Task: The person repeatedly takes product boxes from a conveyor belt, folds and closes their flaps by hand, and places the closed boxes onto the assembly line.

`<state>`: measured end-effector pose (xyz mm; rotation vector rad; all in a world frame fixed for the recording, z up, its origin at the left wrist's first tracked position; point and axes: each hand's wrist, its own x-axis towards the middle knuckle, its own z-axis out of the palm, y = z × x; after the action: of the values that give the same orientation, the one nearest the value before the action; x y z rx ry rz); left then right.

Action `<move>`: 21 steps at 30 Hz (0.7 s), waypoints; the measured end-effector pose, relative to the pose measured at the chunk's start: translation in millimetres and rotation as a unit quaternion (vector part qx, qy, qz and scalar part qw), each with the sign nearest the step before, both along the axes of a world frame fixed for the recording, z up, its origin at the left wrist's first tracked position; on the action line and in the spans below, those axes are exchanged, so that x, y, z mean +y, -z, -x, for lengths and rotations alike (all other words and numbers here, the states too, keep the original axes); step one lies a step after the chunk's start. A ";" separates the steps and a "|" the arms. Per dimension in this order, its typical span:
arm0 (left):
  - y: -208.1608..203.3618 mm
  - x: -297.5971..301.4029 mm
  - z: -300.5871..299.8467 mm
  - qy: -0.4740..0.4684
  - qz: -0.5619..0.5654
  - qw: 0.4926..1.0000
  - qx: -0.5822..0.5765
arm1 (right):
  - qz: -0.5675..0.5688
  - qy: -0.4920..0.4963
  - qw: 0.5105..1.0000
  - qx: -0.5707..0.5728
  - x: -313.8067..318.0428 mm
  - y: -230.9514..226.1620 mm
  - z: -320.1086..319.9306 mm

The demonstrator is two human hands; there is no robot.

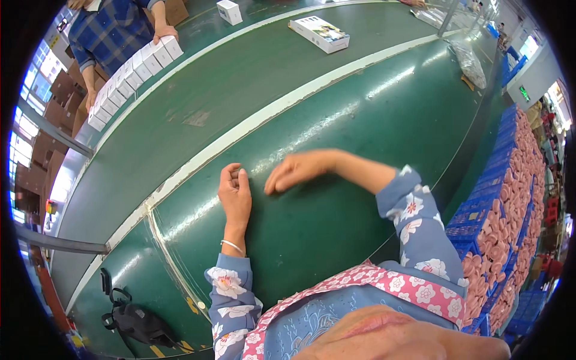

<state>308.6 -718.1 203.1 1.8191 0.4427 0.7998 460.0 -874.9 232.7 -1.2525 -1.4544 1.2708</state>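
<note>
Both my hands are over the green worktop, near its middle. My left hand (236, 193) has loosely curled fingers, its thumb standing apart, and nothing shows in it. A pale bangle circles that wrist. To its right, my right hand (295, 171) hangs with its fingers extended downward and slightly blurred, holding nothing visible. The green worktop (324, 222) lies under both hands. Beyond the pale divider strip, a flat white box with a printed picture (319, 34) lies on the conveyor belt (240, 90).
Across the belt, a co-worker's hands hold a row of small white boxes (135, 71). Another white box (229, 12) stands nearby. A black bag (141, 324) lies at lower left, a clear plastic bag (468, 63) at far right. Blue crates (480, 198) of pink pieces stand on my right.
</note>
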 end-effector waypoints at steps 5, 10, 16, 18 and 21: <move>-16.2 -10.6 -1.4 0.022 0.020 0.997 0.069 | -0.012 0.331 0.943 0.013 -18.6 10.1 -170.5; -15.5 -9.1 -0.2 0.022 0.011 0.997 0.079 | -0.040 0.723 0.560 -0.401 -26.6 11.9 -298.8; -23.7 -17.4 -2.0 0.012 0.031 0.994 0.101 | 0.105 0.713 0.617 -0.316 -17.1 -8.6 -357.7; -24.4 -16.4 -3.8 0.008 0.040 0.993 0.115 | 0.190 0.667 0.628 -0.352 -6.1 -7.3 -364.8; -28.0 -15.0 -0.8 -0.001 0.035 0.992 0.124 | 0.206 0.692 0.598 -0.349 20.0 -11.9 -359.5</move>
<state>309.4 -733.1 231.1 1.8602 0.6243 0.5542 819.5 -854.9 244.6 -2.5513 -0.1064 -0.0943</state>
